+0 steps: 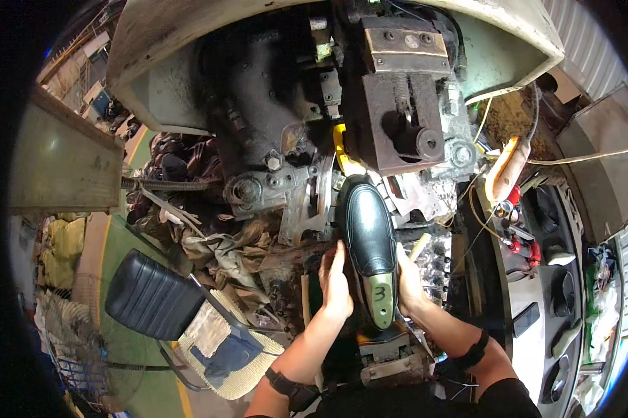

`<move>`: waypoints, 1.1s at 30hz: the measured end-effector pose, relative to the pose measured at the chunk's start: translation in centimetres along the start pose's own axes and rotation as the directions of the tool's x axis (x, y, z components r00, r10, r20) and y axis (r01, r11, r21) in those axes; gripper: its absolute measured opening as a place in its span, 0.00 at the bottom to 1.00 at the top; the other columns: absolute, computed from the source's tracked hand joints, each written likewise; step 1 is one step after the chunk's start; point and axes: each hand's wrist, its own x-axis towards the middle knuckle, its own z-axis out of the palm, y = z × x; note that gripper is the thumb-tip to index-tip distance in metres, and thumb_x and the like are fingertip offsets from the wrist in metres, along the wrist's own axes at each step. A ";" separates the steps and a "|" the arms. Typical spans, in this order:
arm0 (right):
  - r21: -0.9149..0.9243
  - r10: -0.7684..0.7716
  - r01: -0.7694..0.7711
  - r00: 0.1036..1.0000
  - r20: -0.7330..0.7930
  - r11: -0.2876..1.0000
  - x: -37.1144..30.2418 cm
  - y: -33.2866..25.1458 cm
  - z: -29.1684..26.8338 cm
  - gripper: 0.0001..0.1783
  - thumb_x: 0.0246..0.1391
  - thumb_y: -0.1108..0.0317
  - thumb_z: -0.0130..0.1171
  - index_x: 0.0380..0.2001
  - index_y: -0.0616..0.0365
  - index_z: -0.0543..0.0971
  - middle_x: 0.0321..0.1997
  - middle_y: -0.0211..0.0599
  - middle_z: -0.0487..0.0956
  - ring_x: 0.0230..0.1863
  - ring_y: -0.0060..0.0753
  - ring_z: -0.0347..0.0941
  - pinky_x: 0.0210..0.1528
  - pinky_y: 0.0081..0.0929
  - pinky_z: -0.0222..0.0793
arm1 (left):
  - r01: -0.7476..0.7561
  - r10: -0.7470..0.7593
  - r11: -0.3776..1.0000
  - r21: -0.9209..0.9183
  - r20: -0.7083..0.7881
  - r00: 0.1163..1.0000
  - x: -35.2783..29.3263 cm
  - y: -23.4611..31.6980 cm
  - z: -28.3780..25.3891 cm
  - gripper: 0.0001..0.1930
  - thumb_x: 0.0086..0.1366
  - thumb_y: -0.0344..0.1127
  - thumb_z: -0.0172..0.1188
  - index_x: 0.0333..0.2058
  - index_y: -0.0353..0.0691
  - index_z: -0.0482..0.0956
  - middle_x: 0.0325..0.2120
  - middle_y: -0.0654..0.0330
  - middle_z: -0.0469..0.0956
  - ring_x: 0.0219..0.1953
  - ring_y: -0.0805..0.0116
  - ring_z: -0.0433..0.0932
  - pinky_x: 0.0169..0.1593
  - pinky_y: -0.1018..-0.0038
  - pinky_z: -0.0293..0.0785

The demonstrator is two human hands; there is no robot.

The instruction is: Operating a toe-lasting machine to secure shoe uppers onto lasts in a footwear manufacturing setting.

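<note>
The person wears a black top (397,406), and its plain black sleeve (510,400) covers the upper part of the right arm. Both forearms are uncovered. Around the left one goes a dark band (284,383); around the right one, a wide black strap (474,350). The left hand (336,289) and right hand (411,284) wear no gloves.

2 bare hands (337,289) (411,284) either side of a black shoe (369,230) on a green last (381,306), before a grimy machine (401,97).
</note>
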 end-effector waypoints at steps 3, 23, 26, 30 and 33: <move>0.043 -0.087 0.080 0.982 0.165 0.996 -0.5 -0.2 0.1 0.20 0.71 0.53 0.48 0.53 0.55 0.76 0.47 0.30 0.80 0.46 0.25 0.76 0.52 0.27 0.73 | 0.058 -0.058 0.998 0.005 0.059 0.997 -0.9 0.5 0.0 0.17 0.71 0.45 0.62 0.48 0.39 0.78 0.47 0.62 0.78 0.50 0.72 0.75 0.57 0.72 0.69; 0.181 -0.235 0.246 0.969 -0.078 0.952 1.0 -1.1 -1.3 0.20 0.59 0.79 0.62 0.55 0.68 0.77 0.53 0.40 0.81 0.51 0.31 0.76 0.60 0.29 0.72 | 0.095 -0.121 0.978 -0.184 -0.138 0.983 -0.9 -1.6 1.2 0.15 0.69 0.43 0.65 0.38 0.34 0.79 0.37 0.57 0.82 0.37 0.67 0.80 0.42 0.69 0.77; 0.185 -0.240 0.249 0.968 -0.071 0.951 1.1 -1.2 -1.1 0.20 0.58 0.79 0.63 0.55 0.68 0.77 0.53 0.38 0.81 0.52 0.30 0.76 0.61 0.29 0.71 | 0.106 -0.125 0.989 -0.106 -0.184 0.975 -0.8 -1.6 1.4 0.18 0.72 0.44 0.58 0.49 0.34 0.80 0.44 0.57 0.82 0.42 0.63 0.81 0.49 0.66 0.78; 0.128 -0.247 0.258 0.964 -0.095 0.958 1.2 -1.1 -1.3 0.20 0.60 0.78 0.62 0.56 0.68 0.77 0.52 0.37 0.81 0.52 0.31 0.76 0.61 0.29 0.72 | 0.065 -0.089 0.983 -0.169 -0.142 0.986 -0.7 -1.6 1.6 0.14 0.69 0.41 0.64 0.38 0.34 0.79 0.37 0.58 0.82 0.37 0.67 0.80 0.43 0.69 0.77; 0.177 -0.209 0.217 0.976 -0.065 0.960 0.8 -1.1 -1.2 0.22 0.62 0.76 0.61 0.58 0.67 0.75 0.52 0.39 0.80 0.50 0.31 0.77 0.58 0.29 0.74 | 0.084 -0.107 0.987 -0.139 -0.170 0.980 -1.0 -1.5 1.4 0.13 0.70 0.41 0.63 0.39 0.34 0.79 0.37 0.58 0.82 0.37 0.67 0.80 0.42 0.69 0.78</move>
